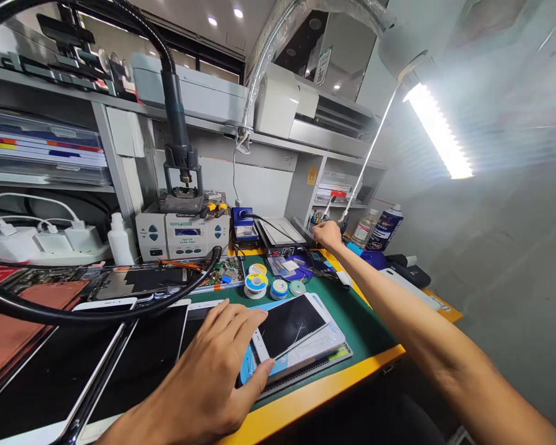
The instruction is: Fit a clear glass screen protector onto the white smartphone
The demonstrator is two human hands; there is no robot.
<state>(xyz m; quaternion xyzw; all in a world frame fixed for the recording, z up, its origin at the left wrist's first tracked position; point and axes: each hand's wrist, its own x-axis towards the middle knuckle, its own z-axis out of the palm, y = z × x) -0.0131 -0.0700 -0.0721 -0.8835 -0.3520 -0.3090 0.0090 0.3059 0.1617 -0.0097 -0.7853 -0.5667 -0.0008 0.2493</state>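
Observation:
My left hand (222, 364) is at the near end of a white-framed smartphone (294, 324), its thumb at one edge and its index finger at the other. Cracks mark the phone's dark screen. Under the phone lies a stack with a white and blue box (315, 349). My right hand (328, 235) reaches to the back right of the bench, fingers curled, close to a holder of tools (315, 216) and a brush (328, 205). What its fingers hold, if anything, is hidden.
Solder spools (256, 285) sit on the green mat (370, 321). A rework station (185, 235) stands behind, its black hose (176, 303) arching across the left. Several phones lie at left. A spray can (385, 227), a clear bottle (365, 227) and a bright lamp (438, 130) are at right.

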